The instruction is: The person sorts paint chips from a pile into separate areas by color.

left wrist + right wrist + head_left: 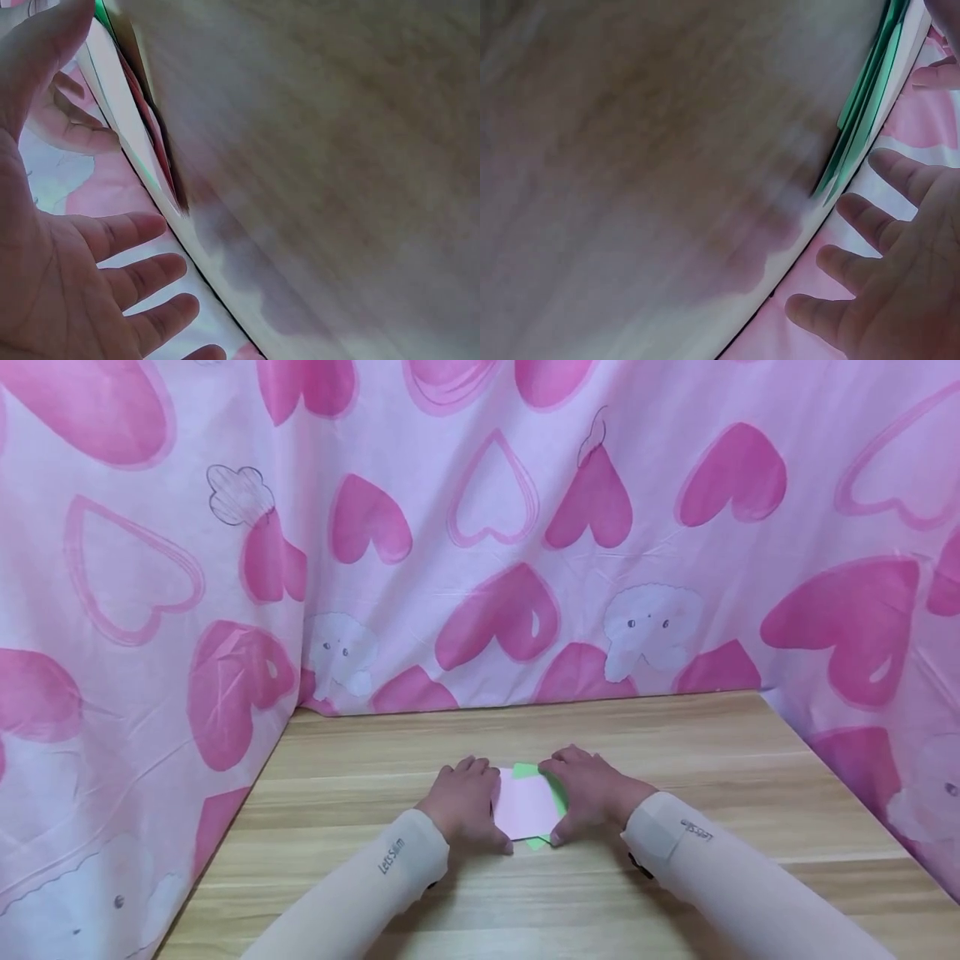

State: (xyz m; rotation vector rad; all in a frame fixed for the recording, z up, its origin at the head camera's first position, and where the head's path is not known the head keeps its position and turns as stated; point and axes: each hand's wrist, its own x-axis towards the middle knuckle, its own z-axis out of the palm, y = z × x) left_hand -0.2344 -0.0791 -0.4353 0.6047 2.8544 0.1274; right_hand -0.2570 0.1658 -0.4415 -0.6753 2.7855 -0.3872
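Note:
A small stack of paper lies on the table in the middle of the head view. Its top is a pink paper sheet, with green paper poking out askew at the back, right and front. On the left edge of the stack, my left hand is spread, thumb toward the front. Opposite it my right hand stands at the green right side. Both wrist views show extended fingers on the left hand and right hand. Layered green edges appear in the right wrist view, slightly fanned.
The wood-grain table runs back to a pink heart-patterned curtain, which also hangs along the left and right sides. Pale sleeves cover both forearms, and a dark strap edge shows beneath the right cuff.

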